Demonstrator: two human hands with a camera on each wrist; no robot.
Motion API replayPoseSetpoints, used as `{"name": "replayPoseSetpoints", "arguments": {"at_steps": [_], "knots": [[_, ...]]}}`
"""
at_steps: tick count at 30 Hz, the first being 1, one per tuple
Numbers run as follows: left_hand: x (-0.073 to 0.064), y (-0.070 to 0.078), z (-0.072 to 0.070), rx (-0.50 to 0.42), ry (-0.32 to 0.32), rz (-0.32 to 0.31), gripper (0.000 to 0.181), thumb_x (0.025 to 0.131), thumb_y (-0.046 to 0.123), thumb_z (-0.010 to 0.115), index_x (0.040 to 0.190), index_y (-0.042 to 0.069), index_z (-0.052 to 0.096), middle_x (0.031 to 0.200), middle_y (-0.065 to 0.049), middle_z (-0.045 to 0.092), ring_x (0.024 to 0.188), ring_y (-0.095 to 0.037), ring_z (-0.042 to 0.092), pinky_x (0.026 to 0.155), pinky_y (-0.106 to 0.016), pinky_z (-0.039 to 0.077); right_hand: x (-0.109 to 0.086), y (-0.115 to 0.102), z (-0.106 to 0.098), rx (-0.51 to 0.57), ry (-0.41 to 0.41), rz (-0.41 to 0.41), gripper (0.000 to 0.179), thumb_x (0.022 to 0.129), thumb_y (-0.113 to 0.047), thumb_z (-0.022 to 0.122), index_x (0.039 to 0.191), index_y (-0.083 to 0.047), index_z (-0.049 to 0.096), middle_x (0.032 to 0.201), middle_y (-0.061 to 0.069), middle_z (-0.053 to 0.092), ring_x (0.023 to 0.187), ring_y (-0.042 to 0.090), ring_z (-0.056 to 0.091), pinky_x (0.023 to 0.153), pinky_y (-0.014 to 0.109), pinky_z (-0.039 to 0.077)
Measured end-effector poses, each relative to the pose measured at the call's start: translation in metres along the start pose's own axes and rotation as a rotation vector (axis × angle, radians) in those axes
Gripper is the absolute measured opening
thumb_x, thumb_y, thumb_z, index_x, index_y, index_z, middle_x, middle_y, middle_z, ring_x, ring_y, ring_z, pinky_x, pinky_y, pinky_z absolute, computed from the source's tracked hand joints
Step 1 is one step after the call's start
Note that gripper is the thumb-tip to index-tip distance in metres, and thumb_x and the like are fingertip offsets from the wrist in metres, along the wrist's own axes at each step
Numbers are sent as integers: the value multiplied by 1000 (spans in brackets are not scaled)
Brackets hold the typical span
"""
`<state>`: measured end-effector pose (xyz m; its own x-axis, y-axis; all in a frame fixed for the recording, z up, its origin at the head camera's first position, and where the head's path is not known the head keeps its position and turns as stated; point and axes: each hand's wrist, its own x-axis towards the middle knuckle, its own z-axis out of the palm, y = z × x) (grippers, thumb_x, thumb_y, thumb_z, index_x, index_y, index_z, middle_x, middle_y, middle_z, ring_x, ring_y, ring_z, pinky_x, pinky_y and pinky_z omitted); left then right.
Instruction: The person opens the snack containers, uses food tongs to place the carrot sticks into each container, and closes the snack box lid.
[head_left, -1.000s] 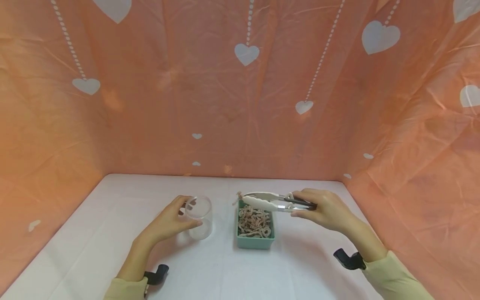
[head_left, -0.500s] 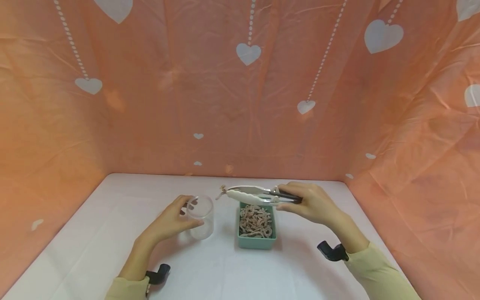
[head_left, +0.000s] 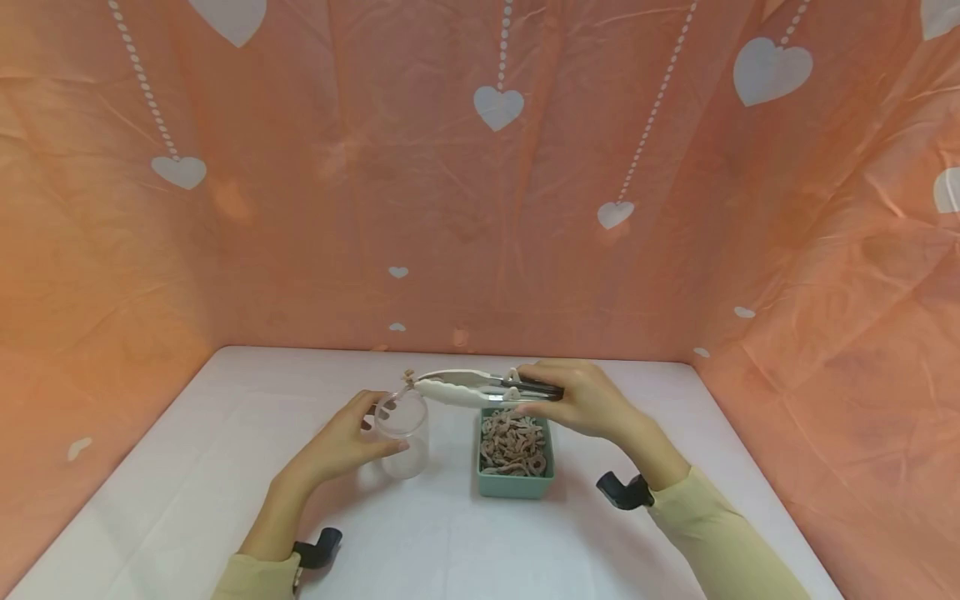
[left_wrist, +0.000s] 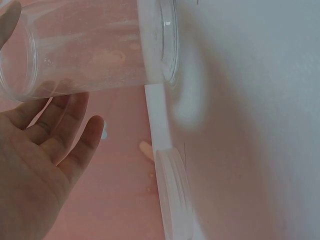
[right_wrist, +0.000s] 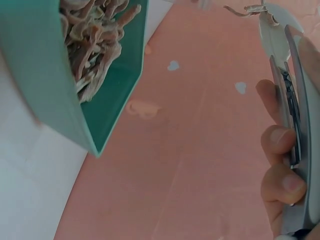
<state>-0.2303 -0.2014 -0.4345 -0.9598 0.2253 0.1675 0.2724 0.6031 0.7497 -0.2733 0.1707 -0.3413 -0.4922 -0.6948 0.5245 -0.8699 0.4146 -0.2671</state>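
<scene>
My left hand [head_left: 337, 442] holds a clear cylindrical jar [head_left: 408, 460] upright on the table, thumb at the near side and fingers round the back. Nothing shows inside the jar. With my right hand [head_left: 581, 402] I grip metal tongs [head_left: 457, 393] with pale scalloped heads. Their tips pinch a small bunch of brownish dried strips [right_wrist: 250, 10], which hangs right at the jar's rim in the head view. Below the tongs stands a green rectangular box [head_left: 516, 488] holding a heap of the same shrivelled strips [head_left: 513, 448].
A clear, round, lid-like disc [left_wrist: 174, 197] lies on the table near the jar in the left wrist view. White cloth covers the table [head_left: 450, 542]. Orange fabric [head_left: 337, 208] with white hearts encloses the back and sides.
My right hand has carried the tongs and the pinched strips leftward, from over the green box to the jar's rim. The left hand and the jar have stayed in place.
</scene>
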Motion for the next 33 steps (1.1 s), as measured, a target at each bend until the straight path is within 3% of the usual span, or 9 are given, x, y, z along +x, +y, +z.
{"name": "replayPoseSetpoints", "arguments": {"at_steps": [5, 9, 16, 23, 33], "knots": [[-1, -1, 1, 4, 0, -16, 73, 83, 37, 89, 139, 5, 55, 131, -16, 60, 111, -34, 60, 92, -49, 51, 9, -4, 9, -4, -82, 62, 52, 83, -29, 88, 128, -8, 74, 112, 2, 76, 82, 11, 63, 71, 28, 53], [0, -2, 2, -10, 10, 15, 70, 83, 35, 89, 137, 4, 56, 130, -17, 61, 113, -32, 60, 95, -51, 50, 17, -8, 15, -28, -145, 100, 51, 86, -32, 86, 130, -10, 72, 115, 1, 75, 90, 11, 65, 77, 31, 55], [-1, -1, 1, 3, 12, 6, 80, 84, 36, 88, 147, 5, 51, 133, -14, 59, 111, -34, 61, 93, -50, 52, 27, -12, 25, -69, -185, 115, 56, 88, -41, 82, 133, -11, 72, 116, 1, 75, 95, 13, 69, 82, 36, 57], [-1, 1, 0, -6, 2, 19, 75, 83, 34, 89, 142, 2, 53, 133, -14, 59, 111, -34, 62, 92, -50, 52, 29, -10, 34, -96, -229, 166, 55, 90, -41, 81, 134, -11, 71, 120, 2, 75, 105, 18, 71, 89, 43, 58], [-2, 1, 1, -3, 30, 51, 73, 82, 30, 89, 139, 0, 54, 132, -15, 62, 114, -31, 61, 95, -50, 51, 33, -12, 35, -165, -279, 133, 49, 92, -45, 78, 131, -15, 73, 110, -2, 75, 91, 15, 69, 77, 38, 57]]}}
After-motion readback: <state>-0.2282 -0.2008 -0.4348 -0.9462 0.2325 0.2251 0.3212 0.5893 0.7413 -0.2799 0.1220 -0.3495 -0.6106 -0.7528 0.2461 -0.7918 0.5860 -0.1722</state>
